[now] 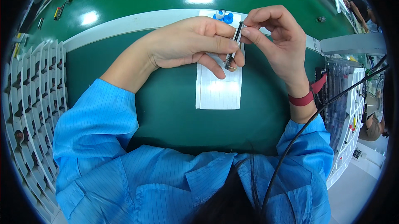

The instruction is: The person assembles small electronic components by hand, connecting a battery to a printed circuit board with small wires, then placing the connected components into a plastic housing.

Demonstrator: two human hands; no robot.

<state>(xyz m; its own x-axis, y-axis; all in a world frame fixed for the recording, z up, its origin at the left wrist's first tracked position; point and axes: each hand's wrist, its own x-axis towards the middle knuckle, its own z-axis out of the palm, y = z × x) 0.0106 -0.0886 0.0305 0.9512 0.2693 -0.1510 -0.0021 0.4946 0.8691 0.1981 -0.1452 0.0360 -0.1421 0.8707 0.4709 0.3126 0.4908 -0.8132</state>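
My left hand is closed around a slim dark part with pale edges, seen nearly edge-on, perhaps a small circuit board. Its thumb presses on the part from the near side, and the other fingers lie behind and below. Thin gold-coloured pins show at the lower end. At the part's upper end, my right hand pinches thumb and forefinger together; what lies between those fingertips is too small to make out. Beneath both hands, a white lined sheet or pad rests on the green mat.
Beyond my hands stand a small white-and-blue bottle and a blue knobbed piece. White slotted racks rise at the left; clear and white trays are stacked at the right. A black cable crosses my right arm beside a red wrist strap.
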